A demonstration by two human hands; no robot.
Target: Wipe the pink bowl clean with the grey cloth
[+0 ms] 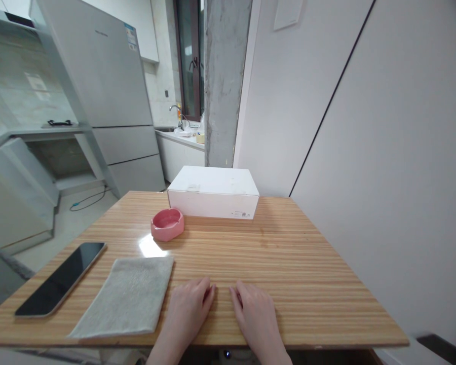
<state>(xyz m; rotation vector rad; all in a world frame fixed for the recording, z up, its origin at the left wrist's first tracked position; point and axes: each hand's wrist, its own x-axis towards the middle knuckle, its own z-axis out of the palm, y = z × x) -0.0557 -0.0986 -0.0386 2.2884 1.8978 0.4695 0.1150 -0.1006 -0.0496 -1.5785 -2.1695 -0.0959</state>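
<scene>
Nearest, resting on the table just inside its near edge: left hand and right hand, side by side, a narrow gap between, thumbs turned inward; fingers of both curled under, palms hidden, so impossible to tell whether slack or clenched, or around anything; just left of the left hand, flat on the table: cloth, grey; farther left, apart from the cloth and set aslant: phone, screen dark; beyond the cloth, past a patch of glare: ashtray, pink; just behind, near the far edge: box, white, shut, small print low on the front; unclear whether touching the ashtray; past the table: wall at right, pillar, fridge, sink, window.
</scene>
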